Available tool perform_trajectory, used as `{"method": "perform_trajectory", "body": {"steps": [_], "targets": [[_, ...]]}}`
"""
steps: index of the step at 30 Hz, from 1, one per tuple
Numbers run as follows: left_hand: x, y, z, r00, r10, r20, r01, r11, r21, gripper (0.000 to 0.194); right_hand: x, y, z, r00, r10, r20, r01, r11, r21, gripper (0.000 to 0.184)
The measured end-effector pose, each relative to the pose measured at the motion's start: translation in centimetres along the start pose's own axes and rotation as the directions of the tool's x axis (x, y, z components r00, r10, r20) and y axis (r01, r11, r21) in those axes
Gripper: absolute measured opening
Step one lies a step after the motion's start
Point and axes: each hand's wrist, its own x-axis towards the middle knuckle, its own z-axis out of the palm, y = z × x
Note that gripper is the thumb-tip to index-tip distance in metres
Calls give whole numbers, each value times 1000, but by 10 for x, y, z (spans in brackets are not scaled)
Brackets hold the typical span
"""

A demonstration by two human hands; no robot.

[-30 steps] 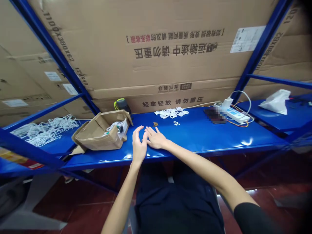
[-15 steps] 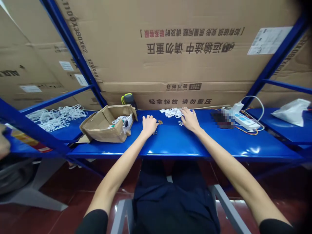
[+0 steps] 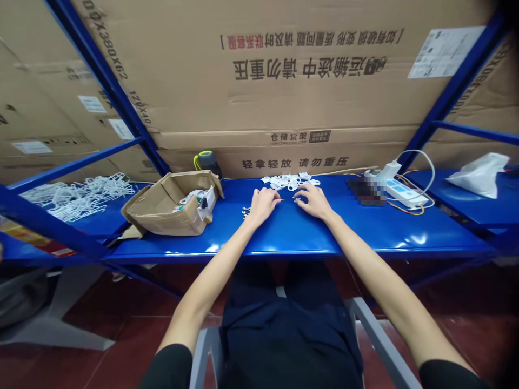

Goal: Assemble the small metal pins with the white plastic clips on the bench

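Note:
My left hand (image 3: pixel 265 204) is closed in a pinch on a thin brass-coloured pin (image 3: pixel 283 200), whose tip sticks out to the right. Beside that hand, on its left, lie several small brass-coloured pieces (image 3: pixel 245 213), partly hidden by the wrist. My right hand (image 3: pixel 314 201) is curved low over the blue table, with a gap between thumb and forefinger. Small white pieces (image 3: pixel 297 198) show at its fingertips, too small to name. Just behind both hands is a loose pile of white plastic parts (image 3: pixel 288 181), some ring-shaped.
An open cardboard box (image 3: pixel 162 219) with white and green bits stands at left, with a dark bottle-like object (image 3: pixel 208 162) behind it. At right lie a pixelated dark object (image 3: pixel 367 190) and a power strip (image 3: pixel 405 194) with cables. Cardboard backs the blue table (image 3: pixel 365 232).
My left hand has moved right from the brass-coloured pieces, now with a pin in its fingertips. My right hand has drawn back from the white pile to the small white pieces.

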Motion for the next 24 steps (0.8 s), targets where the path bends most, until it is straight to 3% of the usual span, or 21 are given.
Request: {"method": "perform_trajectory", "body": {"steps": [7, 11, 15, 19, 24], "targets": [[-4, -5, 15, 990, 137, -32, -138, 990, -20, 14, -4, 12, 1, 999, 48, 6, -48, 999, -17, 22], [-9, -9, 14, 971, 219, -95, -222, 975, -21, 14, -3, 22, 7, 1000, 3, -2, -3, 1000, 7, 19], [-7, -8, 17, 967, 215, -137, -221, 975, -30, 14, -2, 25, 8, 999, -37, -38, 39, 998, 56, 22], [-6, -8, 22, 976, 151, -159, -162, 985, -56, 13, 0, 16, 6, 994, -39, -104, 66, 960, 272, 25], [-7, -6, 23, 975, 98, -201, -122, 986, -111, 15, 2, -4, 5, 984, 125, -128, -37, 842, 538, 30]]}}
